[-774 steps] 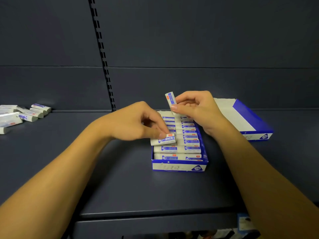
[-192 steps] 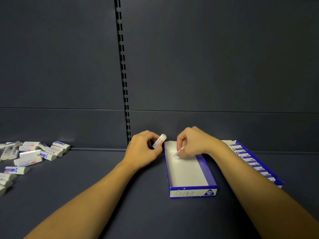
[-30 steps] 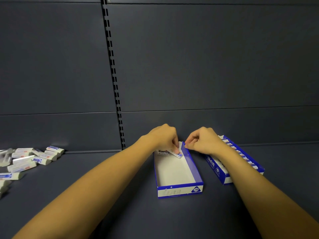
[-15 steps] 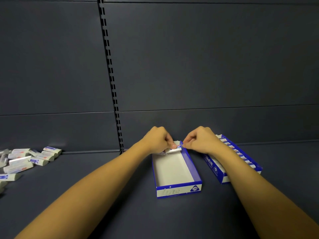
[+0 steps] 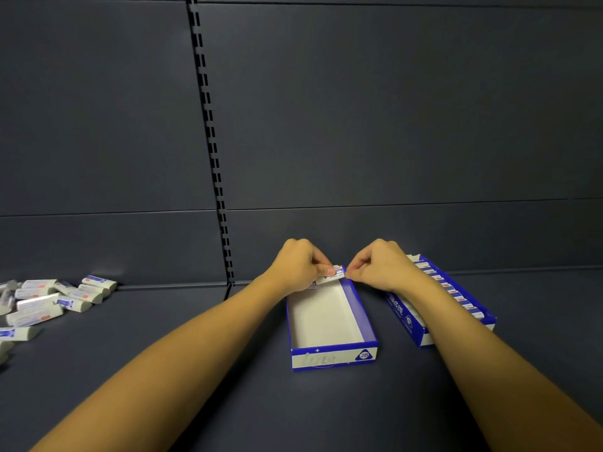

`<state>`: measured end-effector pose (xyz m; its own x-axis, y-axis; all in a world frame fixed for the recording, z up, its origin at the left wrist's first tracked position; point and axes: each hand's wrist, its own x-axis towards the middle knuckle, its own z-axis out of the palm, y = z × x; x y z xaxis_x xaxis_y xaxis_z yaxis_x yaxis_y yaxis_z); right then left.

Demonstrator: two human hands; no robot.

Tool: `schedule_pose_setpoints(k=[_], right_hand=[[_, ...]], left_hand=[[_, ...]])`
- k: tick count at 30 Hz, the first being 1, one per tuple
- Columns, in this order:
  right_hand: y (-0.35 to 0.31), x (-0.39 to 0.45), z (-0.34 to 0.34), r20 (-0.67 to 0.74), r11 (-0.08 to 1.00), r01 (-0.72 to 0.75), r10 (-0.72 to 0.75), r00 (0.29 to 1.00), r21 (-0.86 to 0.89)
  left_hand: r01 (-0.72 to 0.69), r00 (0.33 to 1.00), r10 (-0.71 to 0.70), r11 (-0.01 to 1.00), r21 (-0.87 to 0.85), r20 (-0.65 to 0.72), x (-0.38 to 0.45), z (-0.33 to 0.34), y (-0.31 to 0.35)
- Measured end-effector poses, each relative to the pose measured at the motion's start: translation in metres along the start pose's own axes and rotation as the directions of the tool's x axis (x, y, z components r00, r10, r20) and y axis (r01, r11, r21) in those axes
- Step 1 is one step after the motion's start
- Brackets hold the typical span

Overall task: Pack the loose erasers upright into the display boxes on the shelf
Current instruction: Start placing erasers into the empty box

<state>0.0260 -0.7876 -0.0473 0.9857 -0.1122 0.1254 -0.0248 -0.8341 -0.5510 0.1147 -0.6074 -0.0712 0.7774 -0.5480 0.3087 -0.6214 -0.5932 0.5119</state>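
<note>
Head view: my left hand (image 5: pixel 298 267) and right hand (image 5: pixel 380 267) pinch one eraser (image 5: pixel 333 275) at opposite ends, over open box (image 5: pixel 329 321) far end; knuckles hide fingertips.

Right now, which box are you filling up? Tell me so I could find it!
Look at the dark shelf. Two blue-and-white boxes sit there. Mine is the middle box, almost bare inside, with "2B" on its front; the box on the right is full of erasers.
</note>
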Motion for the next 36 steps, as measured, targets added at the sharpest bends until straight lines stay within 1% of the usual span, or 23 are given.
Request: schedule_pose_setpoints(k=[5, 18, 21, 27, 29, 31, 33, 36], right_hand=[[-0.002, -0.001, 0.000, 0.008, 1.000, -0.020, 0.020, 1.000, -0.012], [-0.004, -0.003, 0.002, -0.011, 1.000, -0.018, 0.018, 1.000, -0.010], [-0.005, -0.003, 0.001, -0.008, 1.000, -0.017, 0.017, 1.000, -0.014], [-0.003, -0.002, 0.002, -0.004, 1.000, -0.024, 0.024, 1.000, -0.001], [-0.002, -0.001, 0.002, -0.014, 1.000, -0.022, 0.022, 1.000, -0.005], [-0.003, -0.001, 0.003, -0.018, 1.000, -0.019, 0.019, 1.000, -0.016], [-0.004, 0.000, 0.003, -0.018, 0.999, -0.022, 0.022, 1.000, -0.024], [-0.003, 0.001, 0.004, -0.031, 0.999, -0.021, 0.020, 0.999, -0.031]], left_hand=[[0.019, 1.000, -0.019, 1.000, 0.009, 0.011, 0.003, 0.004, -0.004], [-0.043, 0.998, 0.032, 0.977, 0.209, 0.054, 0.006, 0.008, 0.002], [-0.079, 0.995, 0.062, 0.961, 0.263, 0.074, 0.005, 0.009, 0.005], [-0.176, 0.979, 0.135, 0.935, 0.309, 0.151, 0.002, 0.004, 0.001], [-0.203, 0.977, 0.165, 0.918, 0.342, 0.138, 0.000, 0.004, 0.002], [-0.202, 0.979, 0.182, 0.909, 0.364, 0.089, -0.002, 0.006, 0.001], [-0.170, 0.985, 0.167, 0.917, 0.361, 0.039, -0.003, 0.009, 0.001], [-0.086, 0.995, 0.100, 0.939, 0.334, -0.026, -0.003, 0.011, 0.001]])
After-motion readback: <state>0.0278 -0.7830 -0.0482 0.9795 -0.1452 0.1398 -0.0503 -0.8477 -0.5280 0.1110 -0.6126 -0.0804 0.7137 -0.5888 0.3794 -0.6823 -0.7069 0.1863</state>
